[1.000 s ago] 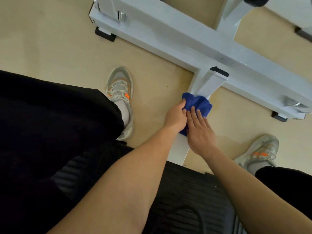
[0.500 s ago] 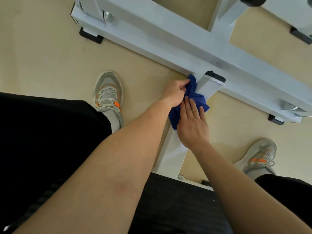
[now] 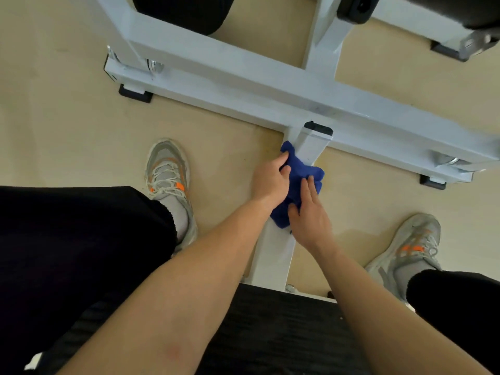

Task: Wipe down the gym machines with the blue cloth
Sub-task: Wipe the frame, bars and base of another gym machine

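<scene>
The blue cloth (image 3: 297,182) is bunched around a slanted white bar (image 3: 273,255) of the gym machine, a little below the bar's black end cap (image 3: 318,128). My left hand (image 3: 270,181) grips the cloth from the left side of the bar. My right hand (image 3: 311,216) lies flat on the cloth from the right, fingers stretched upward. The bar joins the machine's long white base beam (image 3: 243,87), which runs across the floor.
A black ribbed pad (image 3: 270,334) sits below the bar, between my arms. My two grey shoes (image 3: 169,180) (image 3: 408,247) stand on the beige floor on either side. Black rubber feet (image 3: 135,94) hold the beam. Black padded parts (image 3: 184,12) lie at the top.
Both hands and the cloth slid up the bar towards the end cap, then came slightly back down. My view has pulled back, so more of the beam shows.
</scene>
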Demonstrator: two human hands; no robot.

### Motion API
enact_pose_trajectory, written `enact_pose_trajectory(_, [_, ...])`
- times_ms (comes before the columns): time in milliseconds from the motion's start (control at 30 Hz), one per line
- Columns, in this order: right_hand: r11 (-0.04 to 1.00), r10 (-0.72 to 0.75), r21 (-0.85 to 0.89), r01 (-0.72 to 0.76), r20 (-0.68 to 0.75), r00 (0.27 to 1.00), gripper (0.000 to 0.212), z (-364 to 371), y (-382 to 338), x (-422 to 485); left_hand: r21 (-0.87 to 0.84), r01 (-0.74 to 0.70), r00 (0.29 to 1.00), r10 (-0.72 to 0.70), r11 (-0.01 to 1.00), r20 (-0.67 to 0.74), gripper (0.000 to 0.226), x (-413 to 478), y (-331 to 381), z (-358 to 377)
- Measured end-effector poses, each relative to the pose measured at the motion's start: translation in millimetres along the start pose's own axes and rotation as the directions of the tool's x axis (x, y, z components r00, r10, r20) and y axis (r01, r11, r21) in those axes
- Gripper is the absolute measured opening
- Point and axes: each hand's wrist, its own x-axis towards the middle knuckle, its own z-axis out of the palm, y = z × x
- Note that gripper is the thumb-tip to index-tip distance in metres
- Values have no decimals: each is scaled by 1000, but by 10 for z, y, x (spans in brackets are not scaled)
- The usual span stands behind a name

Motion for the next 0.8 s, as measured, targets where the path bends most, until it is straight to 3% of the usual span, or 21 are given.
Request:
enact_pose_trajectory(233, [968, 82, 246, -55, -102, 991, 71, 21, -94, 148, -121, -25, 998, 19, 992, -54, 42, 186, 259, -15])
enact_pose_trajectory(367, [944, 34, 329, 23, -165, 986, 77, 62, -79, 104, -169, -77, 993, 61, 983, -100, 47, 92, 257, 31])
enact_pose_trajectory(533, [997, -15, 73, 24, -123, 992, 72, 47, -47, 108, 148, -159, 987, 160, 976, 8, 50, 136, 116, -20])
enact_pose_trajectory(700, [995, -89, -51, 83, -118, 989, 62, -3, -52, 62, 240, -156, 981, 180, 958, -79, 44, 52, 71, 4])
enact_pose_trajectory(800, [981, -170, -108, 160, -95, 981, 57, 19, -112, -16, 268, -126, 987, 147, 955, -61, 26, -53, -11, -64])
